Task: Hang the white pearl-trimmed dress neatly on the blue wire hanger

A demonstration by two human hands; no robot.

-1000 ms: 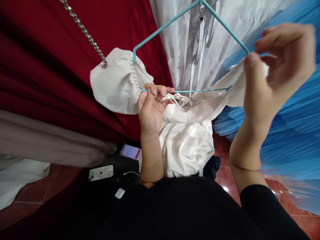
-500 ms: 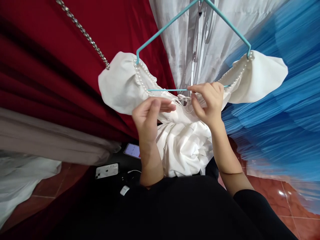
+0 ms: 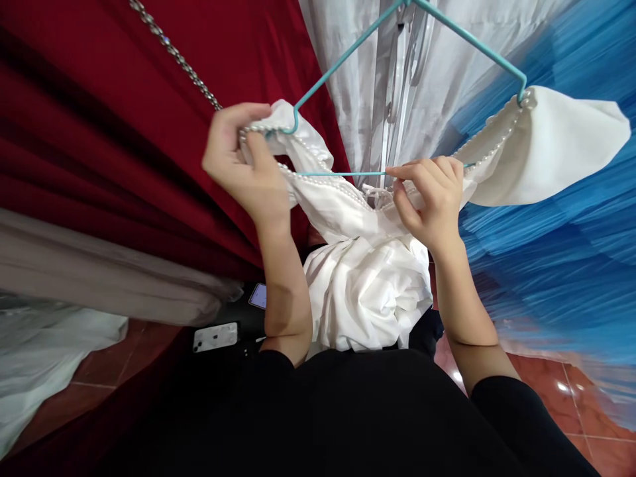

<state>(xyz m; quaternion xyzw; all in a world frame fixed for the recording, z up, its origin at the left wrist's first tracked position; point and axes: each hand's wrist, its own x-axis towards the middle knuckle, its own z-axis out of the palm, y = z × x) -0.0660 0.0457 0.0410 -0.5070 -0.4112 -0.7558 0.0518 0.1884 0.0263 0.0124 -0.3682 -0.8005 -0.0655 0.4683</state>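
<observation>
A white dress (image 3: 368, 285) with pearl-trimmed neckline hangs on a thin teal hanger (image 3: 348, 56), its skirt bunched on my lap. My left hand (image 3: 248, 162) grips the dress's left strap edge, pearls between thumb and fingers, by the hanger's left end. With thumb and fingertips, my right hand (image 3: 430, 199) pinches the hanger's lower bar near its middle. On the right, the white puffed sleeve (image 3: 561, 146) spreads out beyond the hanger's end.
Dark red cloth (image 3: 238, 46) hangs at the left with a beaded chain (image 3: 176, 56). White fabric (image 3: 342, 86) hangs behind, blue tulle (image 3: 556, 258) at the right. Two phones, one white (image 3: 216, 336), one with a lit screen (image 3: 258, 295), lie on a dark surface.
My left hand has moved up and left and taken hold of the strap edge, folding the left sleeve. The hanger and dress have shifted slightly right, with my right hand still on the bar.
</observation>
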